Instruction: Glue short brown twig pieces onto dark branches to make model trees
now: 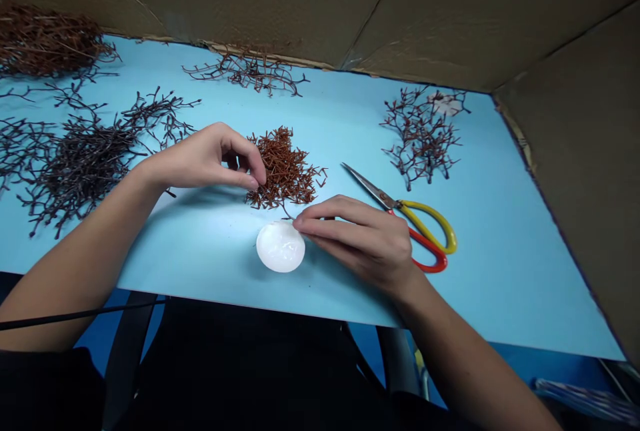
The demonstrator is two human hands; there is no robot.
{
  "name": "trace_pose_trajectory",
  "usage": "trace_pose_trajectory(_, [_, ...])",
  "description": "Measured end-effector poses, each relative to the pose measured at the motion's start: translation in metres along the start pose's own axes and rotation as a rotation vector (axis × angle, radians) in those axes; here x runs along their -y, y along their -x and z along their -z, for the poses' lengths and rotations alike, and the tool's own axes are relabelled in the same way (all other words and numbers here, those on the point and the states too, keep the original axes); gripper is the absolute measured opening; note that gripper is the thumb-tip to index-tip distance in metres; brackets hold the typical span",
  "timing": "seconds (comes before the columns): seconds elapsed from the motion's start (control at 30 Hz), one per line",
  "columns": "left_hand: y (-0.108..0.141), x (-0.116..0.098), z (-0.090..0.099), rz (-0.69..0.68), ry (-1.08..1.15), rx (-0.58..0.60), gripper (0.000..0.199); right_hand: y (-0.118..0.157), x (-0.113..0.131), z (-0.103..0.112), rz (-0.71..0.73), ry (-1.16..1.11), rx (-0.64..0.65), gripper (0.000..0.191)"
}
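Thumb and fingers of my left hand (pixel 225 161) are pinched together at the left edge of a pile of short reddish-brown twig pieces (pixel 287 167). Whatever lies between those fingertips is too small to make out. My right hand (pixel 357 234) is closed, its fingertips holding a thin dark twig (pixel 287 211) that points toward the pile. Just below that twig stands a small white bowl (pixel 281 247) with something glossy and pale inside. The right fingertips are close to the bowl's upper right rim; I cannot tell whether they touch it.
Scissors (pixel 385 201) with yellow and red handles lie partly behind my right hand. Dark branching twigs (pixel 90 157) spread at left, with a brown heap (pixel 47 41) behind. More twigs (pixel 255 73) lie at the back, and a branched cluster (pixel 423 134) at right. Cardboard walls (pixel 280 4) border the blue table (pixel 500 251).
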State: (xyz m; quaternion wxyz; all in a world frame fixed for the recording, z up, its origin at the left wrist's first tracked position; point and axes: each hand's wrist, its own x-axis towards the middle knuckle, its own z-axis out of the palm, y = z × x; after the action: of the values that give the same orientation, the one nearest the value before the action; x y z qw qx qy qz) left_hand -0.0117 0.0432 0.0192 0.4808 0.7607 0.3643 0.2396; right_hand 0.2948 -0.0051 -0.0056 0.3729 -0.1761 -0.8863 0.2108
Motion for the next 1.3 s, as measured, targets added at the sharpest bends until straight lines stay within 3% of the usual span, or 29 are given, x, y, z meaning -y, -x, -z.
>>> trace_pose_trajectory(0.1, [0.002, -0.003, -0.001, -0.019, 0.038, -0.053, 0.011, -0.001, 0.001, 0.004, -0.049, -0.017, -0.091, 0.026])
trace_pose_trajectory(0.23, [0.001, -0.007, -0.008, 0.021, 0.061, -0.025, 0.013, -0.002, 0.001, 0.007, -0.2, 0.018, -0.294, 0.028])
trace_pose_trajectory(0.33, [0.001, -0.01, -0.013, 0.037, 0.062, -0.005, 0.013, -0.001, -0.001, 0.008, -0.233, 0.004, -0.351, 0.028])
trace_pose_trajectory(0.5, [0.0, -0.014, -0.016, 0.001, 0.021, 0.129, 0.01, -0.001, -0.003, 0.012, -0.161, -0.004, -0.29, 0.03])
trace_pose_trajectory(0.73, [-0.004, -0.007, -0.021, -0.016, 0.009, 0.224, 0.005, -0.005, 0.003, 0.017, -0.016, -0.027, -0.137, 0.027])
trace_pose_trajectory(1.07, [-0.001, -0.011, -0.013, 0.0, -0.008, 0.199, 0.006, -0.007, 0.004, 0.016, -0.001, -0.005, -0.083, 0.022])
trace_pose_trajectory(1.3, [0.004, -0.015, -0.008, 0.011, 0.092, 0.156, 0.004, -0.005, 0.004, 0.016, -0.027, -0.02, -0.125, 0.023])
